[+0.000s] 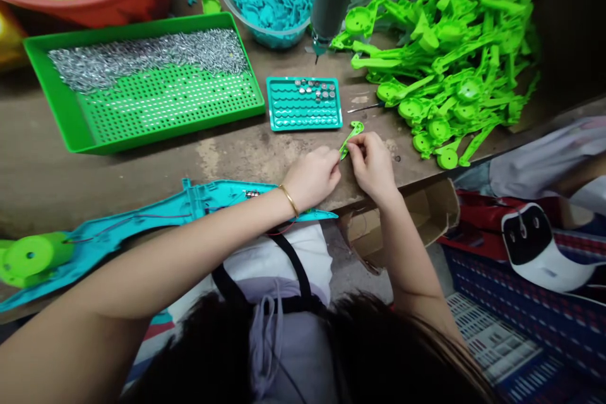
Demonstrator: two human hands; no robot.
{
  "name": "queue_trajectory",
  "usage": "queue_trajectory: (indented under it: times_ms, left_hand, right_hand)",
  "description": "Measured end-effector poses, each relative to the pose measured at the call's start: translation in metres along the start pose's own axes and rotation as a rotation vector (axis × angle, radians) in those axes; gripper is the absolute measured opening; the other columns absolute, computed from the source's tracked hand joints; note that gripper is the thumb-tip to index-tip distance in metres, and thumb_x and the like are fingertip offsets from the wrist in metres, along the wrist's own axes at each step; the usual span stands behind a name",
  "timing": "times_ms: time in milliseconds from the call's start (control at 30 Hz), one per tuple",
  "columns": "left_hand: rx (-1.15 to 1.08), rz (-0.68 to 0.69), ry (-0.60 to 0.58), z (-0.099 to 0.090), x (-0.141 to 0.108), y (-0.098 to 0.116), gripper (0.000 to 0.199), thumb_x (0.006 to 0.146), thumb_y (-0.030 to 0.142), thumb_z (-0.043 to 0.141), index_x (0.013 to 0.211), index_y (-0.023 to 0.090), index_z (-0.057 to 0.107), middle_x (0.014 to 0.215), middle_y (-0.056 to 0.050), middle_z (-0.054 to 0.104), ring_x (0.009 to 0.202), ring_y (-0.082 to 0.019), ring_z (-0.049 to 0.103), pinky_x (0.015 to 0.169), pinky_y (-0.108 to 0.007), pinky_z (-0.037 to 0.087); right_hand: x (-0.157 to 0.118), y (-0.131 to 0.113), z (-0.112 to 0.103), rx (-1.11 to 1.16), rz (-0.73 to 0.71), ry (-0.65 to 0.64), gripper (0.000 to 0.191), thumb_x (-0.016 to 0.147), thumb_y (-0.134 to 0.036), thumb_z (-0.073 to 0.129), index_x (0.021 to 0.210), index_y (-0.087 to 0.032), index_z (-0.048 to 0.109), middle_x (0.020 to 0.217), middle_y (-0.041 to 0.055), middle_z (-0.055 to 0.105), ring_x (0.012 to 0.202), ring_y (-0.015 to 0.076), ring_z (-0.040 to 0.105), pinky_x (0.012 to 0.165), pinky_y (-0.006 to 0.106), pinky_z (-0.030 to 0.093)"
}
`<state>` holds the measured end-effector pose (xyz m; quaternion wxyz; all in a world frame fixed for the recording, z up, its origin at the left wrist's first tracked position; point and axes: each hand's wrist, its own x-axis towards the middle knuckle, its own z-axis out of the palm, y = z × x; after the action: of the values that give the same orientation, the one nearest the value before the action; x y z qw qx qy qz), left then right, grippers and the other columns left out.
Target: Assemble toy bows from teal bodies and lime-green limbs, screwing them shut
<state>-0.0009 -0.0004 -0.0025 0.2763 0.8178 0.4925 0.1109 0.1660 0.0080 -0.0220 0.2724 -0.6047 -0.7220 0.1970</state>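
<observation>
A small, narrow green plastic part (353,133) with a hooked upper end is held just above the table's front edge. My left hand (315,173), with a gold bangle at its wrist, is closed around the part's lower end. Thumb and forefinger of my right hand (372,161) pinch together at the part's right side; whether a smaller piece is between them is hidden. Beneath my left forearm lies a long blue plastic shell (156,214) with thin wires and a green round housing (35,259) at its left end.
A blue tray (303,123) with small round metal pieces lies beyond my hands. Left is a green perforated tray (165,129) of metal screws or pins. A powered screwdriver (336,0) hangs above. Green parts (449,76) are heaped right, near a thin screwdriver (367,107). A blue-filled bowl (279,38) stands behind.
</observation>
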Motion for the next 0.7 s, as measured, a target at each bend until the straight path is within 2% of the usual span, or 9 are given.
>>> queue_trajectory:
  times_ms: [200, 467, 533, 700]
  left_hand:
    - [0.017, 0.002, -0.019, -0.001, -0.001, 0.001, 0.018, 0.090, 0.017, 0.045, 0.091, 0.015, 0.063, 0.090, -0.009, 0.063, 0.085, -0.022, 0.062, 0.076, -0.034, 0.049]
    - [-0.009, 0.010, -0.019, 0.000, -0.002, 0.000, 0.018, 0.090, 0.016, 0.045, 0.092, 0.016, 0.063, 0.088, -0.009, 0.062, 0.082, -0.023, 0.061, 0.075, -0.034, 0.049]
    - [-0.017, 0.003, -0.016, 0.000, -0.002, 0.000, 0.018, 0.089, 0.016, 0.045, 0.091, 0.016, 0.063, 0.088, -0.009, 0.062, 0.082, -0.022, 0.061, 0.076, -0.034, 0.049]
    - [-0.014, -0.003, -0.010, 0.000, 0.001, 0.000, 0.019, 0.089, 0.016, 0.046, 0.092, 0.015, 0.065, 0.089, -0.009, 0.065, 0.084, -0.022, 0.062, 0.077, -0.034, 0.049]
  right_hand:
    - [-0.002, -0.001, 0.002, 0.010, -0.002, 0.053, 0.008, 0.090, -0.024, 0.049, 0.085, -0.022, 0.055, 0.089, 0.0056, 0.062, 0.087, 0.0197, 0.059, 0.078, 0.035, 0.046]
    - [-0.004, -0.007, 0.006, -0.110, 0.022, 0.058, 0.012, 0.091, -0.025, 0.050, 0.084, -0.023, 0.059, 0.088, 0.0053, 0.064, 0.084, 0.0200, 0.058, 0.073, 0.034, 0.046]
    - [-0.009, -0.009, 0.005, -0.137, -0.009, 0.043, 0.015, 0.093, -0.026, 0.048, 0.090, -0.024, 0.063, 0.092, 0.0057, 0.065, 0.089, 0.0204, 0.059, 0.074, 0.034, 0.047]
    - [-0.026, -0.010, -0.001, -0.199, -0.060, -0.019, 0.031, 0.095, -0.026, 0.043, 0.117, -0.026, 0.065, 0.103, 0.0094, 0.063, 0.097, 0.0230, 0.057, 0.079, 0.037, 0.049]
